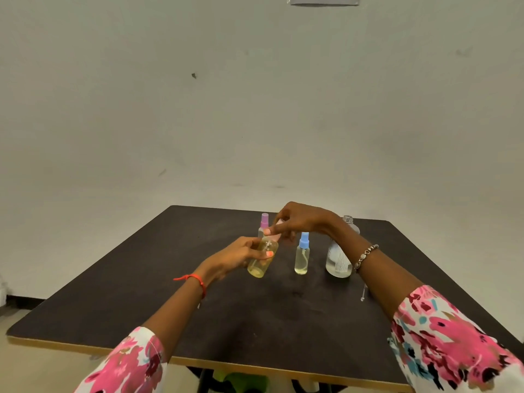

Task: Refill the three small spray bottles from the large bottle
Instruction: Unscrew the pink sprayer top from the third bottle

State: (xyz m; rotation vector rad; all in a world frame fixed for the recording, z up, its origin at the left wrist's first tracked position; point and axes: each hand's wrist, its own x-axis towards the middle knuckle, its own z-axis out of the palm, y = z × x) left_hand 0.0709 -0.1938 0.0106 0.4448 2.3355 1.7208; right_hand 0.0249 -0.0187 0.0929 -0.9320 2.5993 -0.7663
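Holding the small bottle [262, 262] of yellow liquid in your left hand [235, 258], fingers [249, 244] wrapped round its body, clear of the counter [255, 321]. Long axis tilted: base toward you, neck up and away to the right. Your right hand [302, 221] sits directly over the neck, thumb and fingertips pinching the pale pink spray top [276, 233]; cannot tell whether it is seated or free. Right hand works the top; left only steadies. Blue-capped bottle [302, 258] stands upright just to the right, pink-capped bottle [264, 222] behind, large bottle [338, 262] open-necked beyond your right wrist. Dark matte counter, pale edge. Bare off-white wall [255, 109], scuffed.
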